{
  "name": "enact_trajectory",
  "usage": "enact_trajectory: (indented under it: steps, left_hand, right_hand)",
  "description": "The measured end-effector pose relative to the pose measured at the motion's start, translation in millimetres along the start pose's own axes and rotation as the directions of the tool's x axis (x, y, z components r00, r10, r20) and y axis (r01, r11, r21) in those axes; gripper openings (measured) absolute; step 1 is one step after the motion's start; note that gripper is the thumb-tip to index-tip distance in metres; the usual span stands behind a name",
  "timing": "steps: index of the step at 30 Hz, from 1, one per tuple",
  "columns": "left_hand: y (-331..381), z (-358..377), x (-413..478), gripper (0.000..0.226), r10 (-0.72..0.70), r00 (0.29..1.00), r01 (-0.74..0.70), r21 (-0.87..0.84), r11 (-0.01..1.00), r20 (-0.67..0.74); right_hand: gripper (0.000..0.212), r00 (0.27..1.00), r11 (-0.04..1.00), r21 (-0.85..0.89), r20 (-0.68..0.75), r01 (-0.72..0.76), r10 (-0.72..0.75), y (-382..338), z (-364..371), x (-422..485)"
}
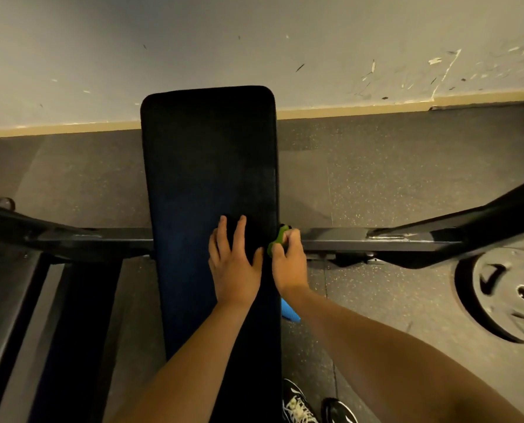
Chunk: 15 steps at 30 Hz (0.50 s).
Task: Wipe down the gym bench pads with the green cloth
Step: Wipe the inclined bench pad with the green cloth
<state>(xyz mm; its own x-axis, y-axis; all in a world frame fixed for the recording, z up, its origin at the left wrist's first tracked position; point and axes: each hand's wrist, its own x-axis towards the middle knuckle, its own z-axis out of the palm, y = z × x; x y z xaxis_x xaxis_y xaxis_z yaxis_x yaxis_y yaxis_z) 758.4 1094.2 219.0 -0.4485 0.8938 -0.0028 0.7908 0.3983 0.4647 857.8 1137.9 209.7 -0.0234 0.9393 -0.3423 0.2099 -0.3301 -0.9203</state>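
- Cloth position: the green cloth (277,241) is bunched into a small wad at the right side edge of the bench pad (208,163), about mid-length. It sits just above the steel crossbar (376,239) that passes beneath the pad.
- Right hand (288,264): clenched round the cloth with the fingers curled. Only a little green shows past the knuckles.
- Left hand (234,264): released and lying flat on the pad top just beside the right hand. The fingers are straight and grasp nothing.
- Fault 1 — poor coverage. A wad this tight offers a small wiping face, so unwiped strips are likely unless the cloth is opened out.
- Fault 2 — slip off the edge. The cloth is working at the pad's side, so a downward stroke could carry it onto the crossbar, where it may snag or pick up grime.
- Fault 3: re-soiling. The bare left palm bears on the pad and may leave marks on the surface.
- Fault 4: overreach. The pad's far end by the wall lies well apart from both hands. Leaning toward it shifts weight over the floor (376,178), where a weight plate (510,294) and a blue object (289,309) lie near the shoes (300,407). Footing could suffer.
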Motion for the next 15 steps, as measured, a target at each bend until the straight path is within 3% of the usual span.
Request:
enact_trajectory:
  steps: [4,9,15]
  left_hand:
    - [-8.3,2.8,-25.5,0.079,-0.132,0.991,0.132,-0.018,0.991,0.003]
    - [-20.9,17.3,-61.7,0.09,-0.291,0.952,0.293,-0.005,0.956,0.099]
    - [-23.8,29.7,-69.5,0.091,-0.281,0.955,0.284,-0.02,0.959,0.099]
  right_hand:
    - [0.021,0.985,0.992,-0.065,0.126,-0.109,0.116,11.4,-19.7,-6.5]
    - [0.019,0.998,0.995,0.074,0.014,0.065,-0.066,-32.3,-17.2,24.3]
    - [0.017,0.993,0.994,-0.032,-0.047,0.108,-0.11,-13.2,6.9,15.7]
